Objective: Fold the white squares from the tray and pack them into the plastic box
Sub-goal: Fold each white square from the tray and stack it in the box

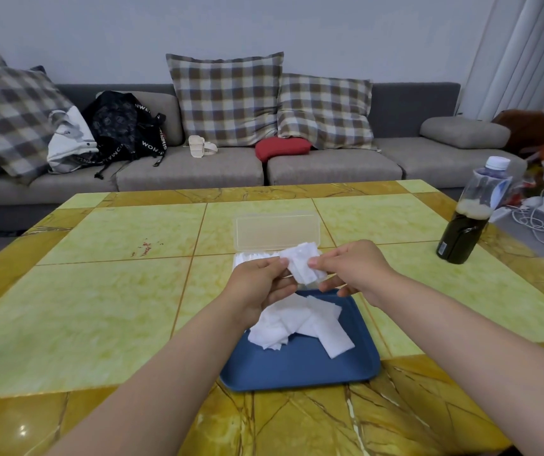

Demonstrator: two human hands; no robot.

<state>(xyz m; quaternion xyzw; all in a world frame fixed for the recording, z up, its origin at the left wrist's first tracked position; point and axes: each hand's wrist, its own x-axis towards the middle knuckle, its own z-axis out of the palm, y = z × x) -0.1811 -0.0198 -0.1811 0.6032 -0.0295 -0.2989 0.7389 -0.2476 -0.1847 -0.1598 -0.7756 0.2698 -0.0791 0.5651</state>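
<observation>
Grip: left hand (260,286), right hand (354,271) pinch white square (303,263) between them.

One wide-angle camera, worn on the person's head, looks forward and down across the table (99,291), so both forearms run up from the bottom edge. The left hand (260,284) and right hand (357,268) meet near mid-frame, close to the lens, each pinching the square (301,263), with the tray (297,368) just below them in the frame and the box (277,228) just beyond (its open lid faces the camera). Farther off, the table's far edge, the sofa (198,169) and the wall (297,28) fill the upper half, seen head-on, with the bottle (463,232) near the right edge.
</observation>
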